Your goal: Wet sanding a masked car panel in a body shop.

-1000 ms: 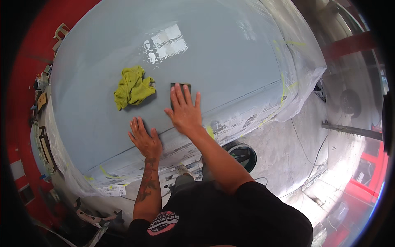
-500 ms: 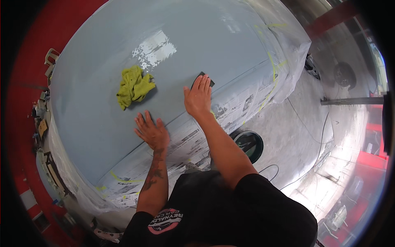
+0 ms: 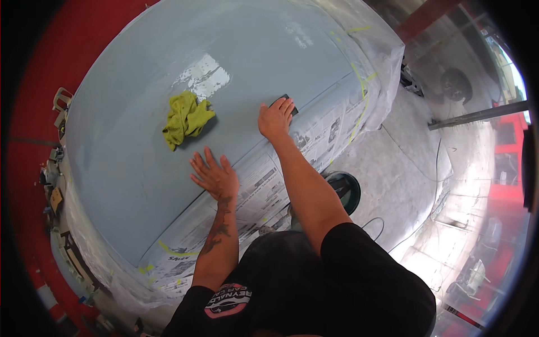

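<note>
A broad grey car panel [image 3: 135,185], like a hood, lies in front of me with a wet, glossy patch. My right hand [image 3: 275,119] rests on it near its front edge, fingers pressed over a small dark piece of sandpaper [image 3: 285,100] that shows past the fingertips. Flat on the panel, fingers spread, my left hand [image 3: 214,173] holds nothing. Beyond it lies a crumpled yellow-green cloth [image 3: 187,119], apart from both hands.
Taped newspaper [image 3: 261,180] covers the panel's front side, and clear plastic sheeting [image 3: 387,62] wraps its right end. A dark bucket [image 3: 351,194] stands on the concrete floor [image 3: 404,174] by my right arm. A thin cable [image 3: 438,163] runs across the floor.
The view has shifted a little. My right hand has slid slightly toward the right with the sandpaper, its fingers now angled more rightward. The left hand stays flat, slightly further right in view.
</note>
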`<state>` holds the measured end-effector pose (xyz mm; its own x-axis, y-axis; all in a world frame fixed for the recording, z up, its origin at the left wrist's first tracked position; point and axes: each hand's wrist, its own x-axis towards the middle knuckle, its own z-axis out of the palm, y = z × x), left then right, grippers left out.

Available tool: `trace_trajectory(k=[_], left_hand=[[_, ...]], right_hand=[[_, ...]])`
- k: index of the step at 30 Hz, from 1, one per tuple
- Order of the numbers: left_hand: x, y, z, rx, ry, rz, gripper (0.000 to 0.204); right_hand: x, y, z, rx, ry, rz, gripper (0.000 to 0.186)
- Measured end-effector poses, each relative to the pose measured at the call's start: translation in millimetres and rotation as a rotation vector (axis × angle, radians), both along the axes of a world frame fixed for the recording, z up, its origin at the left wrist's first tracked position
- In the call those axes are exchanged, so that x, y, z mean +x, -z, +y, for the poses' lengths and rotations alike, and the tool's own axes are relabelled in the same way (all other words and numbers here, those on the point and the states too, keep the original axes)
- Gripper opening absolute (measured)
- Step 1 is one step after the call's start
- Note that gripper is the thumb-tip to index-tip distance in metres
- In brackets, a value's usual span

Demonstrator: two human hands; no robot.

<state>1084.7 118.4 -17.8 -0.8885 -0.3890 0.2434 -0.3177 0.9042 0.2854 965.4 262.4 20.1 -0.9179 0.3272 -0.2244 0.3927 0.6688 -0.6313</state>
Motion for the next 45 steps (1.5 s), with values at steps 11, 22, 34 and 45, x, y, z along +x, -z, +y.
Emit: trace_trajectory(k=[11,22,34,45], left_hand=[[-2.3,-13.7,2.9,0.031,-0.014,-0.103,0.055],[-3.0,1.9,5.1,-0.073,-0.011,-0.015,0.052],[-3.3,8.8,-9.7,-0.176,0.018,-0.026,0.053],[-3.0,4.5,-0.5,-0.172,-0.022,-0.027,0.051]], right_hand=[[-47.7,4.6,66.5,-0.028,0.074,-0.007,0.077],[-75.8,16.7,124.0,0.046,-0.001,0.051,0.076],[-80.1,20.6,133.8,-0.010,-0.085,0.092,0.072],[-47.3,8.3,110.3,0.047,-0.287,-0.040,0.072]])
